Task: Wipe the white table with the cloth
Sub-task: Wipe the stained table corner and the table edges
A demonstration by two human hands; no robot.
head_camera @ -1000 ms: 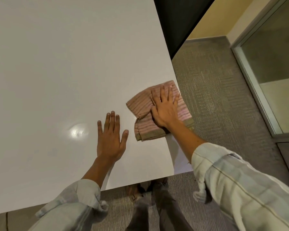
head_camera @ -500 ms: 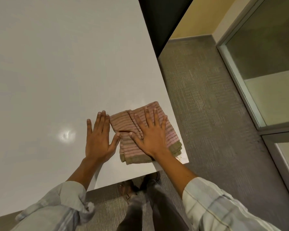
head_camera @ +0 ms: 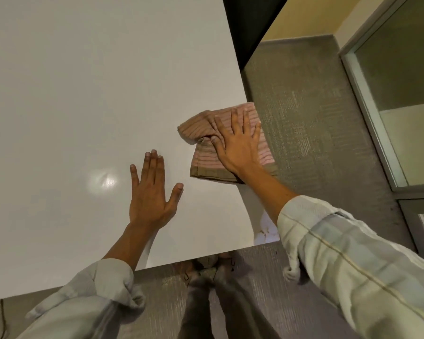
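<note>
head cam, only view i've got; my right hand (head_camera: 239, 145) is spread flat on top of the cloth (head_camera: 206, 165), fingers splayed wide and pressing down, not pinching or gripping anything; the cloth is a folded pink striped thing with a brown hem, sitting right at the right edge of the white table (head_camera: 83, 94), its far corner just about overhanging the carpet (head_camera: 316, 143); its long side runs roughly along that edge, away from me; my left hand (head_camera: 149, 194) is flat on bare tabletop too, fingers together, thumb out, holding nothing, near the cloth's left side but not touching; so the right hand is the one on the job, and all the unwiped surface lies to the left and further out; i reckon the next sweep goes leftward, and the only thing in its path is my own left hand; nothing else on the table; main risk is shoving the cloth off the edge.
</note>
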